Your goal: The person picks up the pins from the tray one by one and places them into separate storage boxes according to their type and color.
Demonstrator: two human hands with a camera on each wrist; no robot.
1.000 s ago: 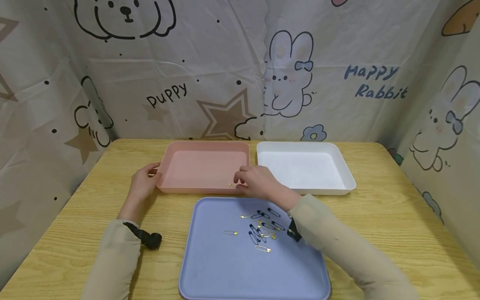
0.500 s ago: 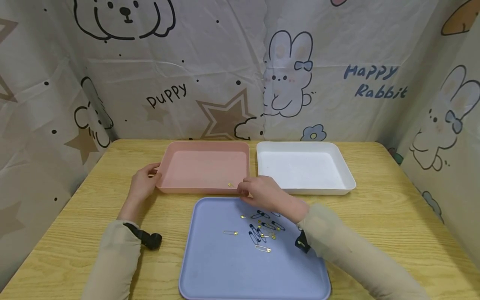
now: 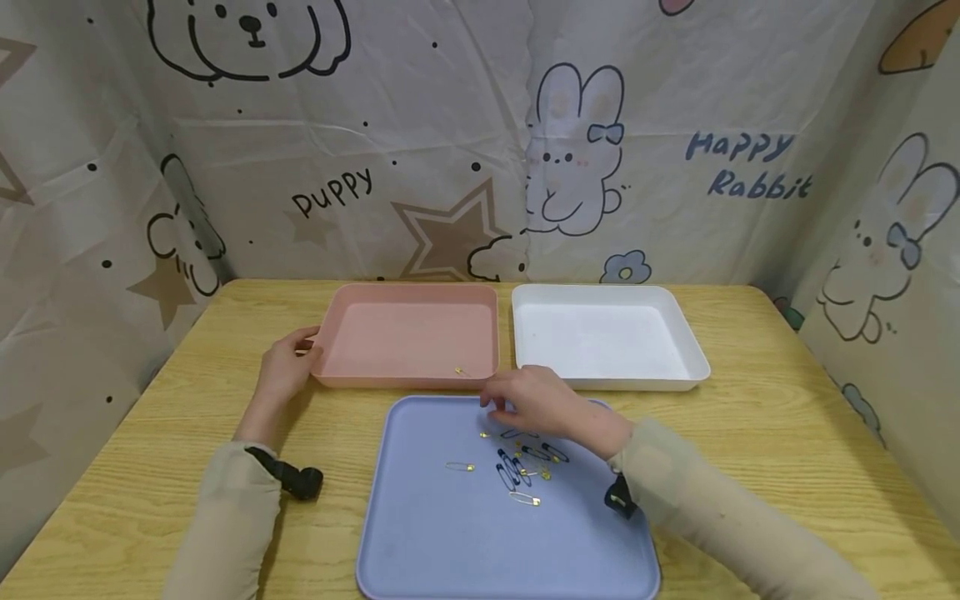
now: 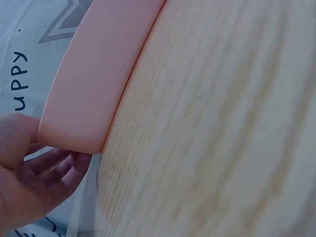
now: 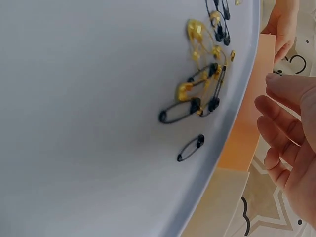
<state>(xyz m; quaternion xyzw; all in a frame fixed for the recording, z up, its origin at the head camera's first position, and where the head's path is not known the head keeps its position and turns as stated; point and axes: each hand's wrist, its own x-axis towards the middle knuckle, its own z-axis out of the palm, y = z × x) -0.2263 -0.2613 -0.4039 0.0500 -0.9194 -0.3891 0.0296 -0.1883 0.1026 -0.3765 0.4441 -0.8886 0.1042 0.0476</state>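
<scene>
My left hand [image 3: 285, 367] holds the left end of the pink tray [image 3: 405, 333]; in the left wrist view the thumb is at its rim and the fingers [image 4: 61, 165] curl against the end wall. One gold safety pin [image 3: 461, 371] lies inside that tray near its front right corner. Over the far edge of the blue tray [image 3: 450, 542] is my right hand [image 3: 543, 404], its fingers loosely bent with nothing between them. Below it lies a loose cluster of black safety pins [image 5: 191, 148] and gold safety pins [image 3: 525, 499], partly hidden by the hand in the head view.
A white tray [image 3: 611, 333] stands to the right of the pink one, behind the blue tray. All three rest on a wooden table [image 3: 750, 467]. A printed cloth [image 3: 450, 125] rises behind the table and at both sides.
My right hand has drawn back from the pink tray's front right corner to over the blue tray, its fingers spreading. The gold safety pin stays in the pink tray. The left hand has not moved.
</scene>
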